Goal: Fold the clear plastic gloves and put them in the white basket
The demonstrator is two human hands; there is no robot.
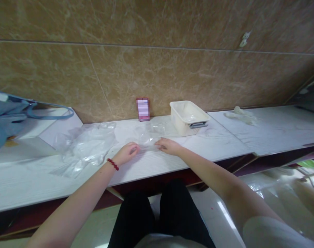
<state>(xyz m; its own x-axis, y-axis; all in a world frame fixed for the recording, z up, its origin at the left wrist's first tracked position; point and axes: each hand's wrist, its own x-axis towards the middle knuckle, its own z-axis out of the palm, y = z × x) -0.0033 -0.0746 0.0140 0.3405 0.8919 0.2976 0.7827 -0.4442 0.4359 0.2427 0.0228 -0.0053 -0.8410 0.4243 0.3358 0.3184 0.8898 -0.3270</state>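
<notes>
A clear plastic bag [148, 137] lies on the white counter, stretched between my two hands. Its left edge is pinched in my left hand [127, 152], just above a red bead bracelet [112, 164]. My right hand [169, 146] closes its fingertips on the bag's right side. Further left, a loose heap of clear plastic bags [91, 144] spreads over the counter. Behind and to the right of my right hand stands a cream plastic basket [184, 125] with a grey handle; some clear plastic shows inside it.
A phone [143, 109] leans upright against the tiled wall. On the far left, a blue bag [7, 117] rests on a white box [56, 129]. Crumpled whitish plastic [242, 116] lies on the right part of the counter [278, 127]. Clear plastic covers items at lower right.
</notes>
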